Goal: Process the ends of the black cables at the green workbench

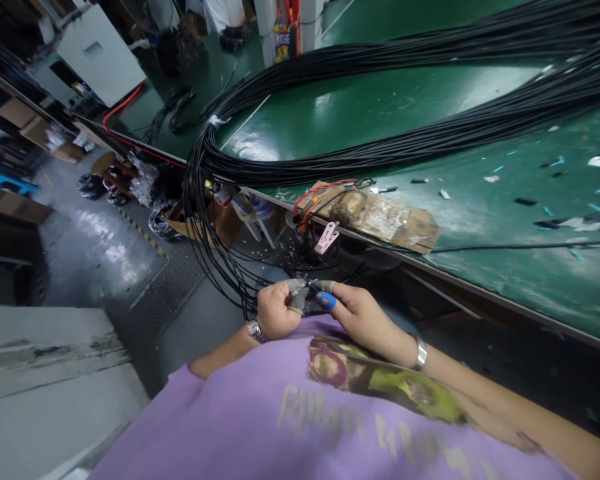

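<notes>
My left hand (pixel 279 309), with a watch at the wrist and grey covers on its fingertips, is closed in a pinch on a black cable. Close beside it, my right hand (pixel 363 317) wears a blue cover on the thumb and a grey one on a finger, and it pinches the cable's end. Both meet just in front of my purple shirt, below the table edge. The exact tip between the fingers is too small to make out. Several strands of the black cable bundle (pixel 195 173) hang over the edge and run down to my left hand.
The green table (pixel 330 107) carries the long looped bundle and scattered scraps at right. On its edge lies a taped cardboard piece (pixel 380 217) with red and black wires; a pink clip (pixel 327 237) hangs beside it. A cardboard box (pixel 220 223) stands below.
</notes>
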The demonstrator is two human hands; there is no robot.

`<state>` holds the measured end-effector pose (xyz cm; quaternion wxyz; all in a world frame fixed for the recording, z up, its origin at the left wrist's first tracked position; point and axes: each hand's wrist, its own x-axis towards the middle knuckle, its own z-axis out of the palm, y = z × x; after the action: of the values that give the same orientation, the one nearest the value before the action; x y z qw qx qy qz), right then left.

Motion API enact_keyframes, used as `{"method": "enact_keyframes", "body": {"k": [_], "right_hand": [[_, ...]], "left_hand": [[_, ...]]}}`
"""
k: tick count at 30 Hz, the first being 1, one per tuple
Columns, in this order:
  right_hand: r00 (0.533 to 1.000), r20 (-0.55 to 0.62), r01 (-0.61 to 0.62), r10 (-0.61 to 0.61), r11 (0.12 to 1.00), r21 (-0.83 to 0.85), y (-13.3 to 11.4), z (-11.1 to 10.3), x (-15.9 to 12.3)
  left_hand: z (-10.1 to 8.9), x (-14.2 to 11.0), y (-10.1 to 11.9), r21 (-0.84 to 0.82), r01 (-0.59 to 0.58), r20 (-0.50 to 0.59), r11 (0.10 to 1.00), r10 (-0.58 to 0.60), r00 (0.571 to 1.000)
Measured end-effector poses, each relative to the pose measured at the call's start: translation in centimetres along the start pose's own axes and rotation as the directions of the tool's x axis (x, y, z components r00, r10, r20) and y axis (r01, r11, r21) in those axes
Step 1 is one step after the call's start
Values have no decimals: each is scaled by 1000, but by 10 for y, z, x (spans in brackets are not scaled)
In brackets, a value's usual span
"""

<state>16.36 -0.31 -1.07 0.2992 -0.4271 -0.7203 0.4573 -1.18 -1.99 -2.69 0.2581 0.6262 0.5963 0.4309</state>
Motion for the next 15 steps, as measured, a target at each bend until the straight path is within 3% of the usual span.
{"method": "enact_keyframes", "body": {"k": [4, 11, 15], "right_hand": [[1000, -6, -14, 14, 1000, 20, 1, 0, 1], [1000, 12, -12, 12, 1000, -20, -3, -4, 2], [1000, 19, -3, 3, 1000, -30, -6, -4, 3]], "left_hand": [[0, 1, 2, -61, 111, 15, 992, -110, 994], [-6, 9, 13, -156, 159, 153, 975, -135, 979], [-7, 15, 17, -356, 367, 338, 860, -248, 908]]}}
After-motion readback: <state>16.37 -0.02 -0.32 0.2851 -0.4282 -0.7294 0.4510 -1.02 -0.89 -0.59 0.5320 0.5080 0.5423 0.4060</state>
